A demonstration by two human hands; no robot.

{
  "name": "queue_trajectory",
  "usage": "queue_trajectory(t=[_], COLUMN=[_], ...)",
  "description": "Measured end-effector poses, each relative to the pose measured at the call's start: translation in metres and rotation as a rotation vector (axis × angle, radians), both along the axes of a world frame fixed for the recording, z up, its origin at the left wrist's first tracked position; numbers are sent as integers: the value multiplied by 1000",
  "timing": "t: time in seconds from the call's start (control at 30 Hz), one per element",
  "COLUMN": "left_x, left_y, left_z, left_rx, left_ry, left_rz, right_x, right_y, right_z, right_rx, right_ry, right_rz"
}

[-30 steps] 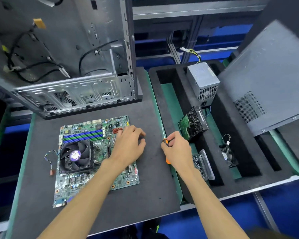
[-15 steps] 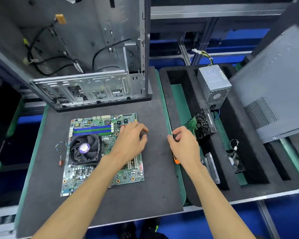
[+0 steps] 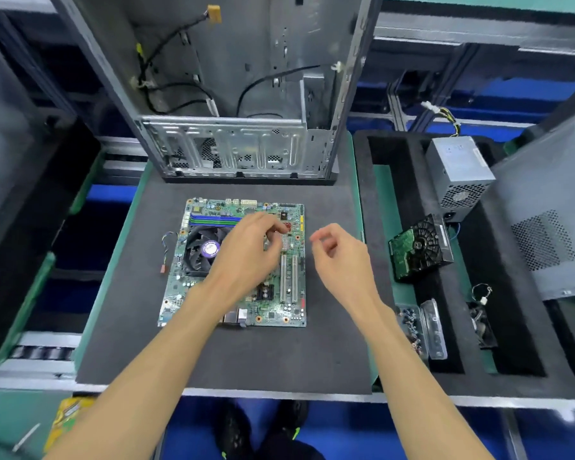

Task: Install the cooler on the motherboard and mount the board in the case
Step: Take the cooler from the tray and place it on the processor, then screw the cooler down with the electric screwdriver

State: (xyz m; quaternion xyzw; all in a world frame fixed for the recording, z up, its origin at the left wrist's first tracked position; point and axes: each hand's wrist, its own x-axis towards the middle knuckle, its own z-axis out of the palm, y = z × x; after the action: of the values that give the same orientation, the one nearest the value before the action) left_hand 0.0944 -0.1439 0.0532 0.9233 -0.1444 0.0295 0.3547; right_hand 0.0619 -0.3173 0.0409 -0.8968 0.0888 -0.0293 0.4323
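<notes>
We see bare mat (image 3: 329, 343) right of and below the board (image 3: 279, 313). The open case (image 3: 233, 151) stands just behind the board. The fan (image 3: 203, 250) rises on its left part. Foam walls (image 3: 362, 180) edge the mat's right side.

Two bare forearms, no sleeves showing, black shoes (image 3: 263, 433) with green accents

- Motherboard (image 3: 236, 263) with cooler (image 3: 203, 250) lies flat mid-mat (image 3: 246, 356).
- Open case (image 3: 233, 94) stands at the mat's far edge.
- Left hand (image 3: 249, 257) and right hand (image 3: 342, 260) hover above the motherboard, fingers loosely curled.
</notes>
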Motion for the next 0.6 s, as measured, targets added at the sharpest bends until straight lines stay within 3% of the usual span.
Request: queue_trajectory(t=[0.33,0.6], left_x=[-78,-203], left_y=[123,260], left_z=[16,-17], left_rx=[-146,-171], left_ry=[-46,90], left_rz=[370,658], right_x=[-17,-94], right_y=[146,298], right_z=[37,11], right_rx=[118,191], right_ry=[-114,-42], right_rz=[323,633])
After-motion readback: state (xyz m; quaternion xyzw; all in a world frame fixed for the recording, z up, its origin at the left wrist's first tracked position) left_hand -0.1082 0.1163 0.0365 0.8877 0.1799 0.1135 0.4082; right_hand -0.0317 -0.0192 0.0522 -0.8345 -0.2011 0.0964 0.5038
